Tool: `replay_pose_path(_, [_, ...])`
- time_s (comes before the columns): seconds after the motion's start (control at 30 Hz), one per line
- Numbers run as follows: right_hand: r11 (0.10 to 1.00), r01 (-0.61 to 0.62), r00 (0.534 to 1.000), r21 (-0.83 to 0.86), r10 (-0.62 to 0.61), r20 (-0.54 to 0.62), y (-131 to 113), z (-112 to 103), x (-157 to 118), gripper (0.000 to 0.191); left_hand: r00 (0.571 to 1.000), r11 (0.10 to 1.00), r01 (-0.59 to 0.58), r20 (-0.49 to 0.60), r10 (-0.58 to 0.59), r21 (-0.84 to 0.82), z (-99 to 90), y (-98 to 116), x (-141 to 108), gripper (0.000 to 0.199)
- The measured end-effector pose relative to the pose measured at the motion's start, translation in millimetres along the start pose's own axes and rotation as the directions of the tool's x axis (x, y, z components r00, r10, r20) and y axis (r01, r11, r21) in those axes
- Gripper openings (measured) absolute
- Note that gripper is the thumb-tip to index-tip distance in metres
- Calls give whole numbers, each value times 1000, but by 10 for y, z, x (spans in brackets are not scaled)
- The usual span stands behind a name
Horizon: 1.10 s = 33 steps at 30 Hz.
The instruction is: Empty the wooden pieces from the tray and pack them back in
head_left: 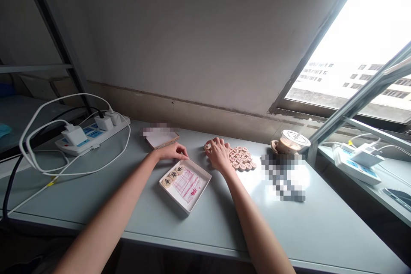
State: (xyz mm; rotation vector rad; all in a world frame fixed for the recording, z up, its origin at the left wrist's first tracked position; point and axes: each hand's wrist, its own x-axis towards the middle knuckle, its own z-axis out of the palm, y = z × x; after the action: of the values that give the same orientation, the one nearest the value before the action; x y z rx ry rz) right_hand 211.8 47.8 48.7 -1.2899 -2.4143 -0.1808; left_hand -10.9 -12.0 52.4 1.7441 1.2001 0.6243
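Note:
A shallow white box [189, 212] lies tilted on the table, with three round wooden Chinese chess pieces [173, 174] in a row along its left side. Red and pink lines mark its bottom. My left hand [171, 151] is at the box's far corner, fingers loosely bent, with nothing visible in them. My right hand [218, 154] lies palm down with fingers spread over the left end of a group of chess pieces [242, 158] packed in rows. One piece [208, 147] shows beside its fingers; those under the palm are hidden.
Behind my left hand sits another shallow box [162, 136]. A power strip [96, 135] with white cables occupies the left. A lidded drink cup [290, 142] with a straw stands back right, near a blurred patch. The table's [154, 233] front edge faces me.

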Motion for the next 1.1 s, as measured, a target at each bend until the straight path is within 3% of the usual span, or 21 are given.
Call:
replay_pose_path(0.13, [998,31,1000,47,-31,-6,-26,-60,-45,18,1000,1000,-8,3,8,4,0,-16,3,29])
replay_pose_path(0.23, [966,132,989,221,-142,32,-102,-217,-91,17,1000,1000,-8,0,8,6,-6,-25,8,29])
replay_pose_path(0.33, [839,286,910,463,-389,142,-250,-344,-157,20,999,999,-39,11,39,16,-10,-27,18,26])
replay_pose_path(0.43, [797,388,846,463,-507,164,-459,-365,-241,23,998,997,-67,16,66,34,-7,-44,33,19])
replay_pose_path(0.57, [848,445,863,288,-492,116,-686,-300,-329,25,999,998,-44,19,43,42,-5,-78,44,18])
replay_pose_path(0.7, [857,435,876,276,-473,89,-684,-319,-315,27,998,999,-36,51,35,16,-17,-81,32,20])
replay_pose_path(0.8, [880,358,918,312,-393,56,-515,-377,-242,24,998,1000,-20,56,20,-7,-30,-60,16,22])
replay_pose_path(0.93, [957,170,982,235,-184,35,-157,-346,-154,27,997,1000,14,82,-12,-27,-31,-3,-17,32])
replay_pose_path(1.0, [983,87,994,162,-97,52,14,-297,-137,27,996,998,34,90,-30,-43,-26,22,-33,33])
replay_pose_path(1.1, [986,49,994,162,-63,84,152,-288,-130,29,995,998,54,86,-50,-44,-22,35,-45,34])
